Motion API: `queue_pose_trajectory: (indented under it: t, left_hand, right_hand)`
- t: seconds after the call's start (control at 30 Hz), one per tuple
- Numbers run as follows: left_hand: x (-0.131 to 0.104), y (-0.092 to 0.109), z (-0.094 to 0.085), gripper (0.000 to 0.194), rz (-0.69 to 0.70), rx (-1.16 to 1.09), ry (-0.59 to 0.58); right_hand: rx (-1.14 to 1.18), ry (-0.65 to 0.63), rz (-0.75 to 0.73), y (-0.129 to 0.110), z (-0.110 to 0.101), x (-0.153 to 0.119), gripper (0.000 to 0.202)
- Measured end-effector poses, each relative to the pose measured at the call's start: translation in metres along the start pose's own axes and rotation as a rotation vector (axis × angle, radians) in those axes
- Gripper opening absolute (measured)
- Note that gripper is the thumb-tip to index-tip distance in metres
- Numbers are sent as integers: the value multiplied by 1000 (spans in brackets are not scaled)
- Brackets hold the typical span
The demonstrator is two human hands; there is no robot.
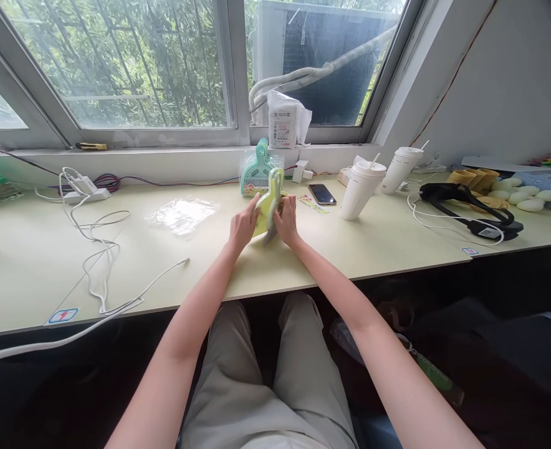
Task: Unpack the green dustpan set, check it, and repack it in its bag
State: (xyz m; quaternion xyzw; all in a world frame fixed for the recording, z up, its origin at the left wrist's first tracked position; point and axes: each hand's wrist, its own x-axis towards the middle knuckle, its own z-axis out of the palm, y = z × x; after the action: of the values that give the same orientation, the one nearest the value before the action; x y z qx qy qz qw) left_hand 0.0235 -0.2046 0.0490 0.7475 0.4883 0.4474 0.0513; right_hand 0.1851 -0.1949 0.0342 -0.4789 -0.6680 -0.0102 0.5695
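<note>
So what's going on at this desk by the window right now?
A seated person holds a small yellow-green dustpan set upright on the desk with both hands: left hand on one side, right hand on the other. Just behind it leans a teal dustpan set in its plastic bag. An empty clear bag lies to the left; a phone and two lidded cups sit to the right.

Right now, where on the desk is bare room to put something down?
Bare desk lies left of the white cable, and in front of the cups toward the near edge. It is crowded around both hands, the phone and the far right.
</note>
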Motion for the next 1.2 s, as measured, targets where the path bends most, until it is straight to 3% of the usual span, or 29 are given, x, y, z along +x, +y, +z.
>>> queue_pose_trajectory:
  t: [0.2,0.27,0.4,0.47,0.53,0.67,0.83,0.97,1.1,1.2]
  left_hand:
    - [17,-48,-20,36,-275,51,209]
    - [18,-61,-29,33,-425,122,182]
    - [15,-73,-38,26,-602,360,-28]
    - [14,-71,-38,28,-575,436,-72]
    - [13,-66,-37,34,-522,470,-45]
    - [12,-57,-34,42,-494,530,-19]
    - [10,-61,-31,36,-490,514,-110]
    - [10,-62,-26,28,-425,476,-207]
    - [4,-44,-12,26,-151,402,-334]
    - [-3,-20,1,27,120,294,-414]
  right_hand:
    - [-263,-23,72,7,-24,14,19]
    - [-426,-69,103,16,-31,18,22]
    - [-668,-261,198,35,-36,19,30]
    - [-710,-339,263,42,-35,18,34]
    - [-704,-383,312,45,-33,16,40]
    - [-692,-391,328,45,-29,14,49]
    - [-750,-454,373,49,-29,11,35]
    - [-651,-435,450,55,-32,15,25]
    - [-423,-322,423,54,-31,20,25]
    - [-321,-408,301,47,-28,19,22]
